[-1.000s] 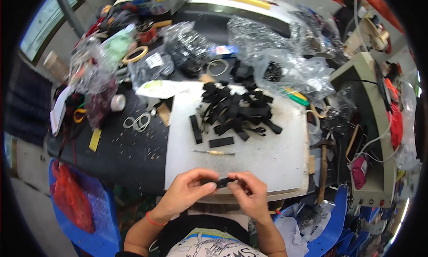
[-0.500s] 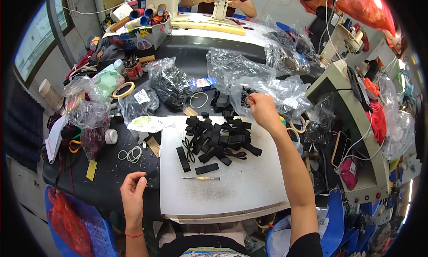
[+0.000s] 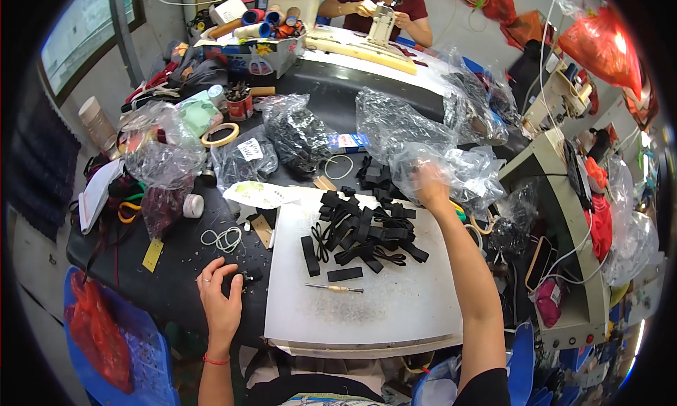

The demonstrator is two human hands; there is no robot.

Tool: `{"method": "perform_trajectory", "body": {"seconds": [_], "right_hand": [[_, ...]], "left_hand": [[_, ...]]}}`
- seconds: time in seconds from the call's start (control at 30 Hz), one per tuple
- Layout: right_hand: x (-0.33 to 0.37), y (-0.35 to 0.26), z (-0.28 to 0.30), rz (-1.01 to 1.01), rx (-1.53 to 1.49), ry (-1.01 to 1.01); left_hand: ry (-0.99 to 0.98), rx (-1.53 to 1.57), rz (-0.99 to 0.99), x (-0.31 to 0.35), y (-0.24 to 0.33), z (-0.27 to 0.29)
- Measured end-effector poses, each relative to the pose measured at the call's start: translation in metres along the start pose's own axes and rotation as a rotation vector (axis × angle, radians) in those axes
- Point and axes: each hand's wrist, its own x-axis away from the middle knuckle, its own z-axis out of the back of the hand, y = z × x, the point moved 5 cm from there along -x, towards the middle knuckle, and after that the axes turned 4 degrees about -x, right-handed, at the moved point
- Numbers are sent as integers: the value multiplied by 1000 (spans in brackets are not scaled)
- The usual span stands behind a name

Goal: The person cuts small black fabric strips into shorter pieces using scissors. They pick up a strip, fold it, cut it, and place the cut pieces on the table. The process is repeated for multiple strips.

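Observation:
My left hand (image 3: 221, 297) is at the left of the white board, its fingers curled around a small black piece (image 3: 252, 273) that sticks out past the fingertips. At the far right of the board, my right hand (image 3: 431, 185) reaches into a clear plastic bag (image 3: 409, 168); its fingers are blurred and partly covered by the film. On the white board (image 3: 367, 321) lies a pile of black strap pieces and looped black cords (image 3: 363, 226). Nearer to me are one flat black strap (image 3: 345, 274) and a thin screwdriver-like tool (image 3: 335, 288).
More clear bags (image 3: 289, 131) crowd the back of the black table. A tape roll (image 3: 220, 134), a white jar (image 3: 192, 206) and a coiled cord (image 3: 221, 240) lie left. A machine (image 3: 557, 230) bounds the right. Across the table, another person (image 3: 374, 11) works at a machine.
My right hand has gone from the bag's opening further into its film. My left hand has shifted slightly, with the black piece still at its fingers. The whole view has moved a little.

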Motion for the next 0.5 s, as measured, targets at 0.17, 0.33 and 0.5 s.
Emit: {"method": "perform_trajectory", "body": {"seconds": [0.17, 0.33, 0.5], "right_hand": [[31, -44, 68, -50, 55, 129], [106, -93, 141, -2, -399, 386], [174, -185, 158, 77, -875, -37]], "left_hand": [[131, 25, -64, 0, 19, 20], [-2, 357, -219, 17, 79, 16], [-678, 902, 52, 57, 120, -47]]}}
